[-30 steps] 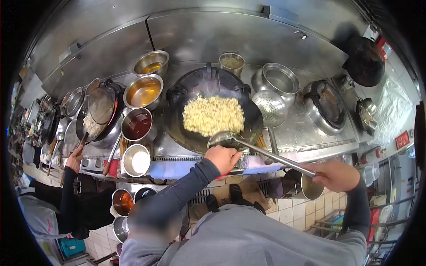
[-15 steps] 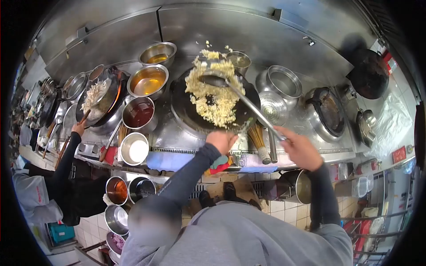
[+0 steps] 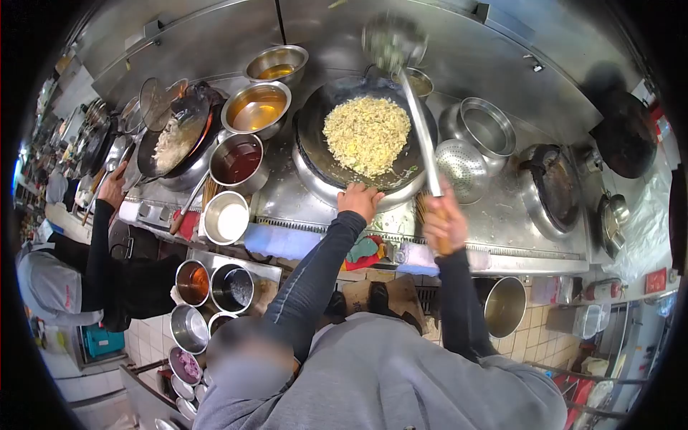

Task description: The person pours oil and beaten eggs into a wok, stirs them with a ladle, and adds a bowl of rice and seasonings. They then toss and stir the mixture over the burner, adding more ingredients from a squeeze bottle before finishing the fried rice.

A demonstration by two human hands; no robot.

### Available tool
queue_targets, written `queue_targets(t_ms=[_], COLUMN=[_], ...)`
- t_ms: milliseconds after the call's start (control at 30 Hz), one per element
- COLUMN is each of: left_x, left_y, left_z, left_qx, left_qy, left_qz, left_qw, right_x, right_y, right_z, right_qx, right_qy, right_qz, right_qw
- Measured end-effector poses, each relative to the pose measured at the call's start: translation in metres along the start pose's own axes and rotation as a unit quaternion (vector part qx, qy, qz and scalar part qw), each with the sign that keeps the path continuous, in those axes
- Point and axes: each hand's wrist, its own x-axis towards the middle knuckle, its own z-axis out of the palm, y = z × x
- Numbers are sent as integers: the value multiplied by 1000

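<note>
Fried rice with egg [image 3: 367, 135] lies in one heap in the black wok [image 3: 309, 136] on the burner. My left hand [image 3: 360, 201] is closed over the near rim of the wok. With my right hand [image 3: 445, 221] I grip the wooden end of a long-handled ladle [image 3: 424, 136]. The ladle's bowl, smeared by motion, is up above the far edge of the wok, apart from the rice. A perforated strainer [image 3: 461, 170] lies on the steel counter close to my right hand.
Bowls of yellow liquid [image 3: 256, 109], a pot of dark red sauce [image 3: 236, 159] and a white-filled pot [image 3: 226, 218] stand left of the wok. A steel pot [image 3: 487, 127] is to the right. Farther left, a co-worker's hand [image 3: 112, 188] is at another wok [image 3: 180, 147].
The rice that was in the air has dropped back into the wok. The ladle has swung up and away from it. My right hand has moved left and turned.
</note>
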Motion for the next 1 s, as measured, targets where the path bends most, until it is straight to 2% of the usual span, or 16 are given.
queue_targets(t_ms=[100, 133, 200, 300, 367, 400, 467, 500, 567, 633, 700, 733, 767, 833, 967, 1000], left_x=[-1, 0, 7, 3, 2, 2, 2, 1, -1, 0, -1, 0, 1, 1, -7, -9], left_y=[1, -1, -5, -3, -2, -3, -4, -4, -5, -5, -9, -9, -8, -9, -3, -1], left_z=[-5, -3, 1, -6, -2, 0, 1, 2, 6, 5, 6, 6, 5, 9, 8, 7], left_qx=[-11, -17, -18, -29, -32, -33, -39, -44, -50, -68, -90, -90, -91, -98, -98, -80], left_qy=[-7, -2, 8, -34, -25, -13, -7, -3, -6, 12, 16, 16, 17, 27, 112, 137], left_qz=[-1, 1, -5, -23, -18, -16, -18, -15, -18, -16, -7, -9, -9, -10, -7, -33], left_qw=[1000, 1000, 1000, 999, 999, 999, 999, 999, 999, 998, 996, 996, 996, 995, 989, 987], right_x=[21, 27, 53, 68, 60, 53, 32, 31, 29, 30, 33, 40, 37, 19, -17, -18], right_y=[23, 14, -19, -80, -94, -92, -82, -71, -28, 15, 28, 21, 4, -11, 10, 18], right_z=[-120, -107, -72, -24, 11, 20, 30, 19, -24, -45, -79, -71, -63, -46, -89, -95], right_qx=[13, -160, -501, -902, -947, -948, -981, -981, -972, -974, -932, -838, -583, -209, -348, -652], right_qy=[195, 236, 253, 83, 39, 36, 79, 79, 142, 94, 45, 1, 127, 133, 249, 210], right_qz=[100, 92, 84, 24, -59, -57, -42, -39, 132, 158, 106, 60, 198, 175, 178, 76], right_qw=[975, 954, 824, 423, 312, 312, 174, 174, 132, 130, 345, 542, 778, 953, 886, 725])
